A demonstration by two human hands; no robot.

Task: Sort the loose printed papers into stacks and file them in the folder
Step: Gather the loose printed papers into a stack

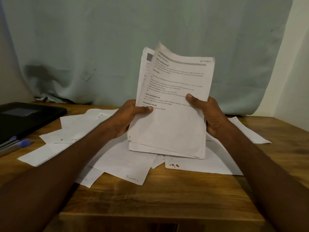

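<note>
**Both hands on the stack**

A pale cloth (100, 39) hangs behind my wooden table (150, 195). Loose sheets (120, 158) lie scattered over it, blank sides up. At the far left sits the closed black folder (25, 118), with a blue-capped pen (20, 144) just beside it. I hold a stack of printed papers (170, 101) upright above the sheets, my left hand (127, 118) and right hand (210, 114) gripping its side edges, thumbs on the front page.

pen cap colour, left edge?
Blue cap on the pen, head view.
</note>
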